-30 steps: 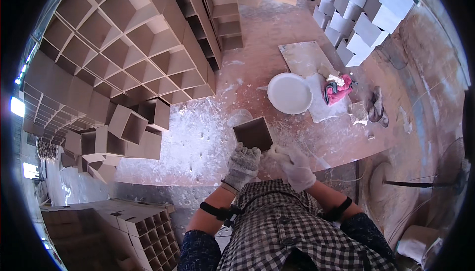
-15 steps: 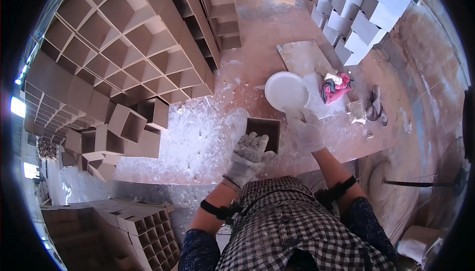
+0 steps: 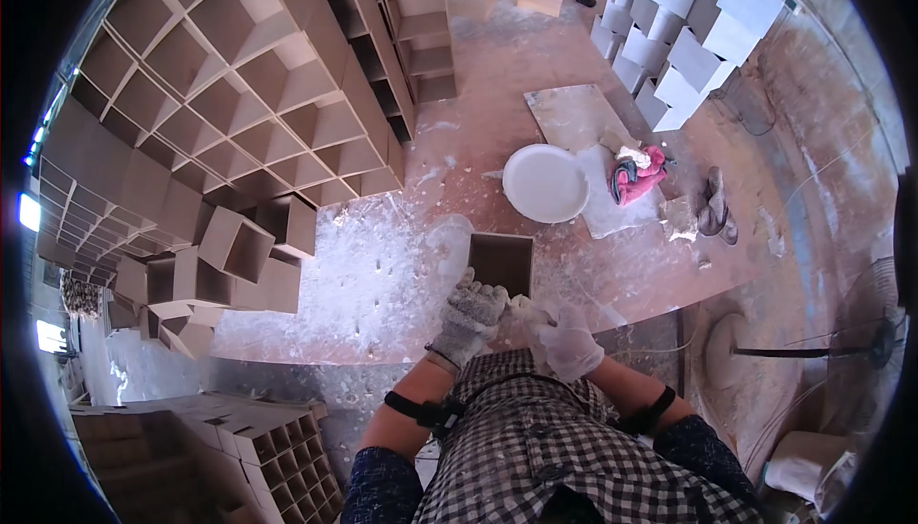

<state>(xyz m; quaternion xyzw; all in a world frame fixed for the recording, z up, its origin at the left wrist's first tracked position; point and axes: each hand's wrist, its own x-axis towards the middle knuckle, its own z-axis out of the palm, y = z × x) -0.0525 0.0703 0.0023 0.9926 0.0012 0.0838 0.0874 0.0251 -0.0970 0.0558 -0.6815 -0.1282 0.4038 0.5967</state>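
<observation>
Back from the white plate (image 3: 545, 183) comes the right hand (image 3: 566, 340). Now the left hand (image 3: 470, 316) grips the brown box (image 3: 501, 265) edge on the dusty tabletop (image 3: 373, 285). Right fingers curl together. Powder could make the box slip.

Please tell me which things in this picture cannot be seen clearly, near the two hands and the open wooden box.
- Inside of the open wooden box: head view, dark shadow hides its bottom.
- Near edge of the box: covered by the left hand.
- What the right hand grips: too small, hidden by the glove.
- Contents of the white bowl: washed out.
- Red cloth bundle: too small to identify.
</observation>
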